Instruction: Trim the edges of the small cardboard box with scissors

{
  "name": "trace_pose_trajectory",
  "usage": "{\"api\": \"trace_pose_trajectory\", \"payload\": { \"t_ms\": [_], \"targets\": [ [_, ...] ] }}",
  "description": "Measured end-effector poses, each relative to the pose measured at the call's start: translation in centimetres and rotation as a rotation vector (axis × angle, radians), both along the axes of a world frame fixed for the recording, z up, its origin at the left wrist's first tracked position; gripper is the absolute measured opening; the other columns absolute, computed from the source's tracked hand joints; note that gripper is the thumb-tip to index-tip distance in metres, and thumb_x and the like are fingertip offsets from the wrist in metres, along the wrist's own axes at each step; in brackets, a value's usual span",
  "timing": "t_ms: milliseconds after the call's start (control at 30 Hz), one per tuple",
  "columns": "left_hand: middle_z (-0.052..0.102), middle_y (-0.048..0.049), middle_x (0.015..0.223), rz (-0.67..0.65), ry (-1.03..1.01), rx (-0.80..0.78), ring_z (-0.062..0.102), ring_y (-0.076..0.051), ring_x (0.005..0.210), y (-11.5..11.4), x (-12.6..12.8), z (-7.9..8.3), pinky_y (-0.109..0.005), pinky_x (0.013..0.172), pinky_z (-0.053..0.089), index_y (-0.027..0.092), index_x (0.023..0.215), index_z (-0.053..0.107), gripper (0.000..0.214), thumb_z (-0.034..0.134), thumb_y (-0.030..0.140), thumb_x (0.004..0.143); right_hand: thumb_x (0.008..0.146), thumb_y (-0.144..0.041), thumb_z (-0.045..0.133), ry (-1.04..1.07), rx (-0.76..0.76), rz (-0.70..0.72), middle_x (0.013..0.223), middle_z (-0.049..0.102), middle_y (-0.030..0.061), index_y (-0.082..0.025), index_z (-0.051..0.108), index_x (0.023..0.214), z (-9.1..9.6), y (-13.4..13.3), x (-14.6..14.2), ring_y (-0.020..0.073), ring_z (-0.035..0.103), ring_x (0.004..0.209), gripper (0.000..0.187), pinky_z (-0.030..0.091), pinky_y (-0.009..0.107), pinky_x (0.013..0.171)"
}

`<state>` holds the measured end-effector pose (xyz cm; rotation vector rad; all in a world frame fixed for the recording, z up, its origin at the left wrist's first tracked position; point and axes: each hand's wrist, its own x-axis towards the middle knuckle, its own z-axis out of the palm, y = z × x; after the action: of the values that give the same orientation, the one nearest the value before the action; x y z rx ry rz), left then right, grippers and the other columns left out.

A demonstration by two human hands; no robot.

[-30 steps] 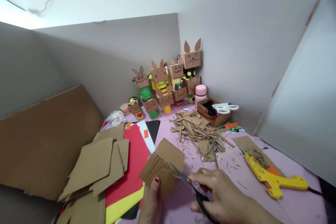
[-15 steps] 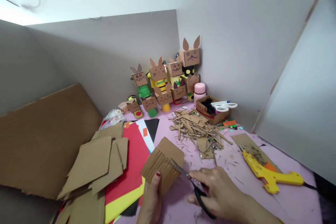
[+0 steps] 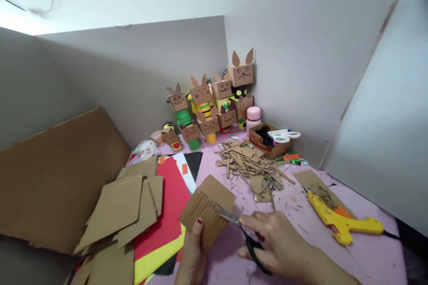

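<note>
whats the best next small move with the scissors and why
Probably a gentle squeeze of the right hand for one small snip: the scissors have their tips at the ridged cardboard piece, and the left hand is holding that piece.

Head-worn camera; faces forward and down; close over lilac table, toward grey partitions

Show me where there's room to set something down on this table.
Mostly bare: the purple table between glue gun and right hand, and a narrow strip between black paper and cardboard scraps. Crowded: the back, with box-headed figures, and the left, with stacked cardboard.
</note>
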<state>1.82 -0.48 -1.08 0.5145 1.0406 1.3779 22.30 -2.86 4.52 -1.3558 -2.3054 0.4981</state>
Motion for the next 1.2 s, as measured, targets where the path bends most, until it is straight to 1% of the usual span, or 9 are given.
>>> {"api": "trace_pose_trajectory", "payload": {
  "t_ms": [133, 300, 400, 567, 667, 767, 933, 1033, 1200],
  "targets": [
    [0.074, -0.0064, 0.091, -0.006, 0.040, 0.016, 0.068, -0.026, 0.083, 0.0, -0.1, -0.1, -0.040, 0.085, 0.052, 0.020, 0.131, 0.047, 0.074, 0.074, 0.045, 0.067, 0.075, -0.049, 0.065, -0.036, -0.002, -0.021, 0.070, 0.069, 0.0052, -0.022, 0.065, 0.085, 0.5, -0.1, 0.1, 0.0221, 0.063, 0.065, 0.029, 0.030, 0.027, 0.054],
    [0.072, -0.0071, 0.097, 0.013, 0.069, 0.028, 0.066, -0.027, 0.090, 0.0, -0.1, -0.3, -0.040, 0.085, 0.051, 0.019, 0.127, 0.049, 0.071, 0.073, 0.047, 0.067, 0.081, -0.052, 0.055, -0.027, 0.015, -0.013, 0.065, 0.070, 0.0062, -0.021, 0.066, 0.084, 0.2, 0.1, 0.0, 0.0213, 0.065, 0.060, 0.033, 0.030, 0.027, 0.052],
    [0.071, -0.0099, 0.101, 0.025, 0.105, 0.047, 0.064, -0.029, 0.097, 0.1, 0.0, -0.4, -0.041, 0.086, 0.050, 0.017, 0.126, 0.050, 0.071, 0.072, 0.050, 0.067, 0.081, -0.051, 0.055, -0.012, 0.049, -0.023, 0.065, 0.072, 0.0071, -0.020, 0.068, 0.089, -0.5, 0.1, -0.1, 0.0219, 0.067, 0.061, 0.035, 0.030, 0.027, 0.052],
    [0.071, -0.0096, 0.096, 0.037, 0.082, 0.018, 0.065, -0.029, 0.093, 0.2, 0.1, -0.3, -0.042, 0.085, 0.051, 0.016, 0.126, 0.049, 0.076, 0.074, 0.051, 0.063, 0.082, -0.046, 0.058, 0.023, 0.078, -0.018, 0.067, 0.073, 0.0064, -0.019, 0.068, 0.088, -1.3, 0.4, -0.3, 0.0214, 0.069, 0.062, 0.029, 0.032, 0.027, 0.053],
    [0.071, -0.0091, 0.100, 0.042, 0.070, 0.027, 0.064, -0.029, 0.097, 0.1, 0.1, -0.4, -0.043, 0.089, 0.049, 0.018, 0.130, 0.047, 0.077, 0.074, 0.049, 0.065, 0.081, -0.042, 0.062, 0.001, 0.069, -0.035, 0.070, 0.074, 0.0058, -0.020, 0.067, 0.089, -1.1, 0.4, -0.2, 0.0221, 0.070, 0.066, 0.024, 0.033, 0.026, 0.054],
    [0.070, -0.0111, 0.107, 0.017, 0.079, 0.040, 0.060, -0.031, 0.108, 0.1, 0.1, -0.5, -0.043, 0.094, 0.047, 0.017, 0.135, 0.041, 0.082, 0.073, 0.048, 0.066, 0.078, -0.042, 0.066, -0.028, 0.048, -0.075, 0.072, 0.074, 0.0050, -0.022, 0.067, 0.090, -0.5, 0.4, -0.1, 0.0224, 0.069, 0.067, 0.023, 0.034, 0.026, 0.055],
    [0.068, -0.0099, 0.115, -0.006, 0.142, 0.109, 0.049, -0.029, 0.124, 0.0, 0.0, -0.7, -0.036, 0.102, 0.042, 0.019, 0.138, 0.037, 0.084, 0.073, 0.047, 0.068, 0.078, -0.040, 0.067, -0.034, 0.036, -0.086, 0.074, 0.074, 0.0039, -0.024, 0.067, 0.091, -0.1, 0.4, -0.1, 0.0226, 0.069, 0.068, 0.021, 0.036, 0.026, 0.056],
    [0.064, -0.0089, 0.122, 0.004, 0.151, 0.109, 0.048, -0.028, 0.125, 0.0, 0.0, -0.8, -0.035, 0.102, 0.041, 0.020, 0.137, 0.039, 0.083, 0.074, 0.047, 0.067, 0.079, -0.039, 0.067, -0.027, 0.047, -0.080, 0.072, 0.074, 0.0036, -0.023, 0.067, 0.088, -0.5, 0.7, -0.2, 0.0227, 0.070, 0.068, 0.019, 0.036, 0.025, 0.055],
    [0.060, -0.0119, 0.126, -0.011, 0.149, 0.085, 0.051, -0.031, 0.121, 0.1, -0.2, -1.0, -0.039, 0.097, 0.047, 0.019, 0.138, 0.036, 0.083, 0.072, 0.047, 0.069, 0.080, -0.042, 0.068, -0.037, 0.039, -0.059, 0.072, 0.074, 0.0036, -0.021, 0.067, 0.086, -1.0, 0.8, -0.2, 0.0223, 0.071, 0.069, 0.022, 0.036, 0.025, 0.056]
  ]
}}
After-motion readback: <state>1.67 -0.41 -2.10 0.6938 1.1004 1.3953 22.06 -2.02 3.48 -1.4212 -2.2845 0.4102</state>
